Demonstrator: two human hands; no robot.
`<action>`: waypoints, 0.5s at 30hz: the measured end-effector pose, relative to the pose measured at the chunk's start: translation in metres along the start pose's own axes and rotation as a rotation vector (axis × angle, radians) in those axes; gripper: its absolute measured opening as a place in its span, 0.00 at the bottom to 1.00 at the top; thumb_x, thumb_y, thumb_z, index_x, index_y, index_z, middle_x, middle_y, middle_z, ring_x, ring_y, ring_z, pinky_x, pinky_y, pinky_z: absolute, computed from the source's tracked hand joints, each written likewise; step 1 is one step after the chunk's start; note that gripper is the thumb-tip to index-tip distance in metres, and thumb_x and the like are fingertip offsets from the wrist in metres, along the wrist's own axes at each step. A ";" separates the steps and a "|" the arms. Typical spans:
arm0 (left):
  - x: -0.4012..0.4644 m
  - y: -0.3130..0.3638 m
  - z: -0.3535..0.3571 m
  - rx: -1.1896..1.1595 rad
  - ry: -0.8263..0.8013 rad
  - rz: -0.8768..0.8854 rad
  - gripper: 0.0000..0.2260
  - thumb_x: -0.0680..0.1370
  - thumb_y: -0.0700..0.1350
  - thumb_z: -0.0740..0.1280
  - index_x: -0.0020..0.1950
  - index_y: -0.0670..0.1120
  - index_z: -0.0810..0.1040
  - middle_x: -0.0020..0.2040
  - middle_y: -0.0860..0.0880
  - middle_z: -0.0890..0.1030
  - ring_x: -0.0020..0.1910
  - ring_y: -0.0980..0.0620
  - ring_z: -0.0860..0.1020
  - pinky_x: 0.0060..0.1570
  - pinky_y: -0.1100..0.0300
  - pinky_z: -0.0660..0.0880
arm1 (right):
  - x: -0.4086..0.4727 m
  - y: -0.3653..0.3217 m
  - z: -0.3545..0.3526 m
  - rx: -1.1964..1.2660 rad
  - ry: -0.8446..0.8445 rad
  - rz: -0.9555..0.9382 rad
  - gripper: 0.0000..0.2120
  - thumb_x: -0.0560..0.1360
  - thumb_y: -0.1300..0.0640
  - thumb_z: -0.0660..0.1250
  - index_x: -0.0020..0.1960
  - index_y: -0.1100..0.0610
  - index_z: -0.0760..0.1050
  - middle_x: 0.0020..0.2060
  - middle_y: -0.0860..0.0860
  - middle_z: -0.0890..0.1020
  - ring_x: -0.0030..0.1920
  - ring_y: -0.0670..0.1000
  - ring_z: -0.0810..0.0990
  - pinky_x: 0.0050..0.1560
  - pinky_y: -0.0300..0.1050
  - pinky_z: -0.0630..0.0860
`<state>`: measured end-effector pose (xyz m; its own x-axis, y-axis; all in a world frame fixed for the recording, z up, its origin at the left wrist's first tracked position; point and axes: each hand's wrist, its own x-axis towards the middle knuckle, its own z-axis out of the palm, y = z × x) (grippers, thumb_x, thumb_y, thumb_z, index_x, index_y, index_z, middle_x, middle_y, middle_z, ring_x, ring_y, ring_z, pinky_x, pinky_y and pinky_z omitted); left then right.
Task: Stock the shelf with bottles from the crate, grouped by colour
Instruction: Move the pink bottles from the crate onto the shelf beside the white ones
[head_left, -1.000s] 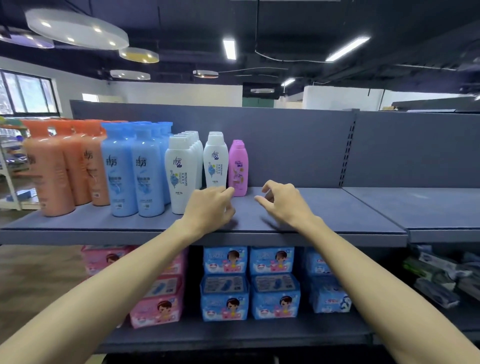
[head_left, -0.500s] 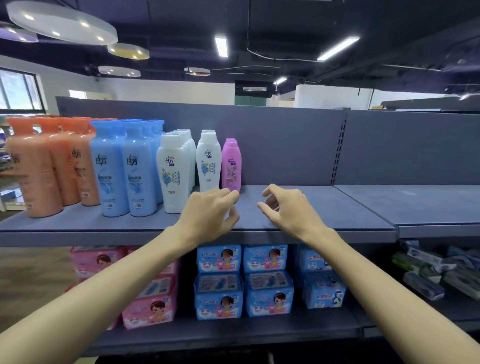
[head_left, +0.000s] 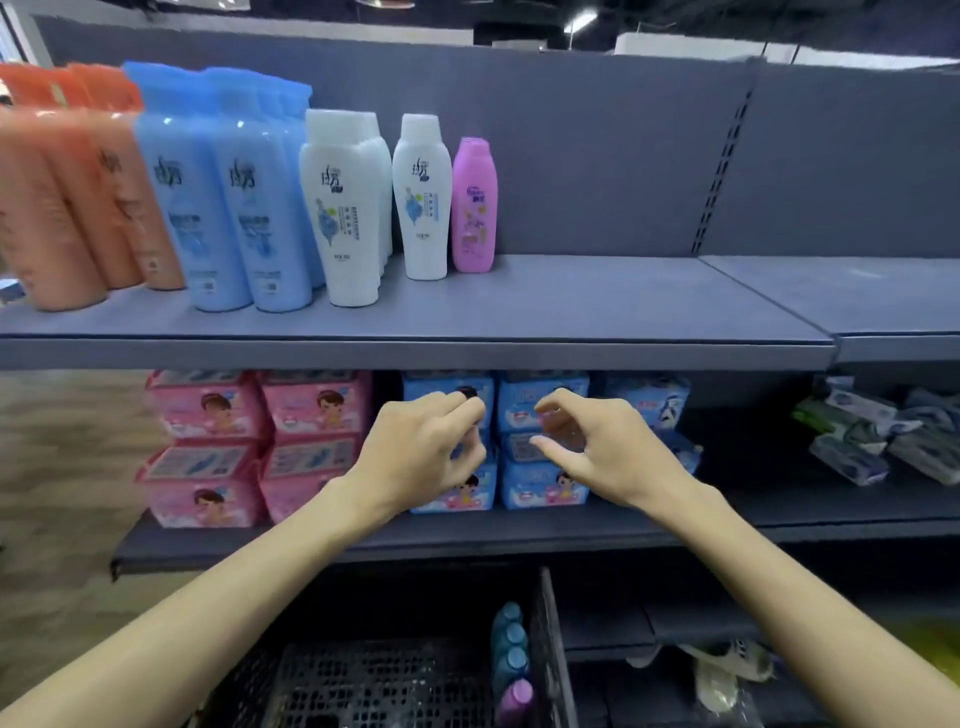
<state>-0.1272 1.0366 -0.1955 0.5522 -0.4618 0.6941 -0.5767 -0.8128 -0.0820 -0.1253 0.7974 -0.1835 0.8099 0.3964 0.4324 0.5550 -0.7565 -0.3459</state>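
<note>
Hovering empty, left hand (head_left: 421, 457) and right hand (head_left: 605, 449) curl loose fingers; bottle labels (head_left: 340, 223) too blurred to read.

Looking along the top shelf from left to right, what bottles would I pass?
Orange bottles → blue bottles → a row of white bottles → a single white bottle → one pink bottle, then bare shelf.

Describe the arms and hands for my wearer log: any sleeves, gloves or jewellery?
Both forearms are bare as far as the frame shows: no sleeves in view. The left hand and right hand wear no gloves; no rings, watch or wristband show. Fingers are uncovered.
</note>
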 end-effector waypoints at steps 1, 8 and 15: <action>-0.010 0.002 0.005 -0.011 -0.015 -0.022 0.04 0.73 0.45 0.62 0.41 0.46 0.74 0.33 0.52 0.73 0.32 0.51 0.74 0.23 0.54 0.68 | -0.005 0.002 0.009 0.013 -0.022 0.008 0.14 0.75 0.47 0.70 0.58 0.52 0.76 0.44 0.44 0.85 0.45 0.42 0.82 0.51 0.43 0.79; -0.108 0.032 0.058 -0.120 -0.237 -0.222 0.04 0.73 0.47 0.62 0.43 0.48 0.73 0.34 0.52 0.74 0.34 0.51 0.75 0.25 0.53 0.71 | -0.083 0.027 0.106 0.098 -0.254 0.213 0.15 0.75 0.48 0.72 0.57 0.53 0.76 0.41 0.44 0.83 0.41 0.42 0.81 0.48 0.43 0.79; -0.193 0.065 0.106 -0.172 -0.473 -0.402 0.03 0.74 0.48 0.60 0.44 0.50 0.70 0.33 0.53 0.72 0.30 0.53 0.73 0.22 0.56 0.69 | -0.144 0.040 0.183 0.109 -0.502 0.410 0.14 0.73 0.49 0.70 0.57 0.52 0.76 0.40 0.46 0.82 0.43 0.49 0.81 0.48 0.46 0.78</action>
<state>-0.2072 1.0346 -0.4105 0.9283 -0.2716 0.2538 -0.3363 -0.9047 0.2617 -0.1854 0.8051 -0.4119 0.9354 0.3016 -0.1844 0.1773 -0.8515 -0.4934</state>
